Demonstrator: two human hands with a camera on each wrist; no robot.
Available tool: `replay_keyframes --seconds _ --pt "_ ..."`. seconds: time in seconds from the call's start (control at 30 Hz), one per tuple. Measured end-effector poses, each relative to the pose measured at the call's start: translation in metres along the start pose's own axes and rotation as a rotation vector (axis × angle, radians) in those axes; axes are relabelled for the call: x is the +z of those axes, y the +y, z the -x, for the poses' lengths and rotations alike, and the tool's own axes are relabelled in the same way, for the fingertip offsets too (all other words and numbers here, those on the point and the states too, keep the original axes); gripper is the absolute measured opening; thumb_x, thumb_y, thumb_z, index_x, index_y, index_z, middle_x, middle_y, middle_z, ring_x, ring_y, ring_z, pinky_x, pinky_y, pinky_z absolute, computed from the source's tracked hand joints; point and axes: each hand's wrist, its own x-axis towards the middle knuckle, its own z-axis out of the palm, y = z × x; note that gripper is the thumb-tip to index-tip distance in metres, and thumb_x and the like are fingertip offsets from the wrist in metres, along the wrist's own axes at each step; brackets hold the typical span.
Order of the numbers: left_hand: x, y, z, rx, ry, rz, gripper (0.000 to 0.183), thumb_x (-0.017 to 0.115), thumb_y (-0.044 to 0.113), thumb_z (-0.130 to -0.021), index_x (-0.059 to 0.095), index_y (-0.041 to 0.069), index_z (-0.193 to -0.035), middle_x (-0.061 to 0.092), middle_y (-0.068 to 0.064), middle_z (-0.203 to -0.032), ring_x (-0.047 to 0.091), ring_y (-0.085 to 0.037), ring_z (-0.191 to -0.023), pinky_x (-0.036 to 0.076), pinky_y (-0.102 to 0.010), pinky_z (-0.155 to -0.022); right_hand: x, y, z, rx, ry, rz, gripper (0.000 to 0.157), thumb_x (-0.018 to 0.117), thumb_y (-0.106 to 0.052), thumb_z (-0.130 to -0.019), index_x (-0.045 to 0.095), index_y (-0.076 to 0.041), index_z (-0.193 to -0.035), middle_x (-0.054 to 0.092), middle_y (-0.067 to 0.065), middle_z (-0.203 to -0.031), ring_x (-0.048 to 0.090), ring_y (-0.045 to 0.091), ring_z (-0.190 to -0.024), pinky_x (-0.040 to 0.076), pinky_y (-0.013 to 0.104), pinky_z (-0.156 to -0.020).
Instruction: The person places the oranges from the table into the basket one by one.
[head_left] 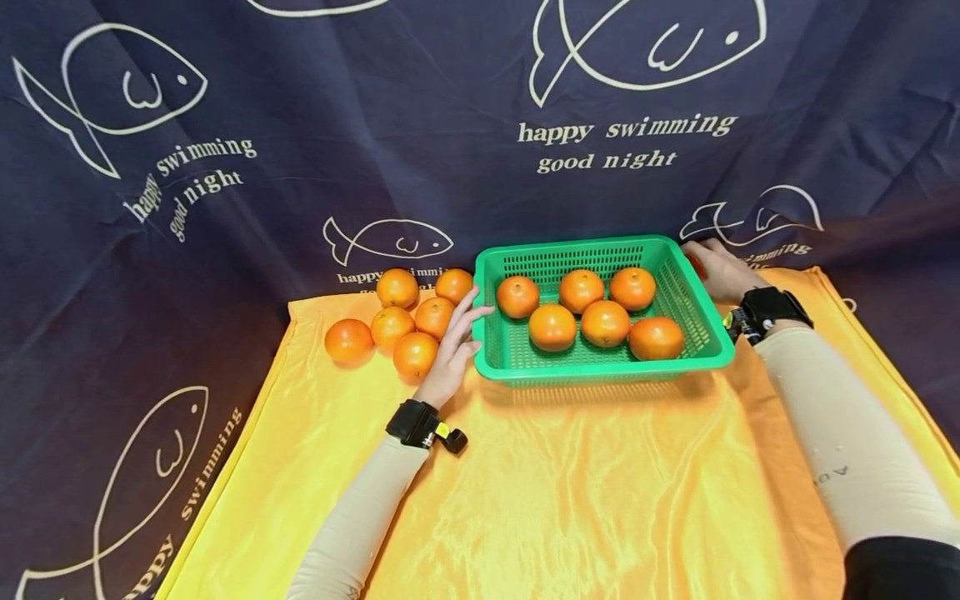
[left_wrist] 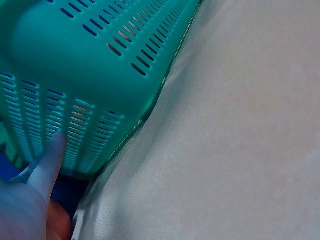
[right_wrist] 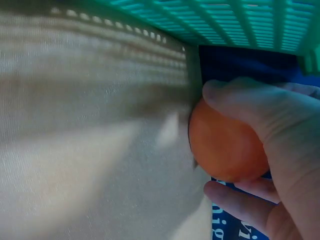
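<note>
A green slotted plastic basket [head_left: 600,368] holds several oranges [head_left: 552,327]. At its left end, my left hand [head_left: 452,357] has its fingers extended against the rim and side. The left wrist view shows one fingertip on the basket's slotted wall [left_wrist: 82,132]. Beyond the basket's right end, my right hand [head_left: 722,271] grips a single orange [right_wrist: 227,142] between thumb and fingers, low beside the basket. Only a sliver of that orange shows in the head view, the basket rim and hand covering the rest.
Several loose oranges [head_left: 392,327] lie on the yellow cloth [head_left: 600,483] left of the basket, close to my left hand. A dark blue fabric [head_left: 450,133] printed with white fish hangs behind and along the sides.
</note>
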Motion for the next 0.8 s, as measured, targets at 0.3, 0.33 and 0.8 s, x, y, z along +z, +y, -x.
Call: replay_keyframes --seconds 0.3,0.33,0.8 --pt "0.001 -0.019 0.001 0.006 0.011 -0.006 0.054 0.042 -0.007 -0.089 0.052 0.003 -0.141 0.015 -0.017 -0.168 0.021 -0.032 -0.152 0.021 -0.075 -0.112 0.006 -0.002 0.003 0.021 0.09 -0.024 0.05 0.068 -0.017 -0.088 0.046 -0.007 -0.132 0.04 0.033 -0.126 0.045 0.049 -0.105 0.044 0.069 -0.08" --pt "0.001 -0.02 0.001 0.004 0.014 -0.011 0.054 0.042 -0.006 -0.089 0.052 0.005 -0.141 0.015 -0.015 -0.168 0.021 -0.03 -0.152 0.022 -0.074 -0.112 0.007 -0.002 0.003 0.02 0.098 -0.025 0.05 0.068 -0.016 -0.088 0.046 -0.007 -0.132 0.04 0.033 -0.126 0.045 0.049 -0.105 0.044 0.068 -0.079" --pt "-0.001 -0.009 0.001 0.002 0.005 -0.006 0.055 0.041 -0.01 -0.088 0.052 0.001 -0.14 0.014 -0.021 -0.167 0.019 -0.037 -0.152 0.021 -0.076 -0.111 0.008 0.001 0.0 0.002 0.113 -0.012 0.052 0.071 -0.012 -0.085 0.05 -0.007 -0.132 0.043 0.033 -0.129 0.043 0.05 -0.113 0.041 0.072 -0.085"
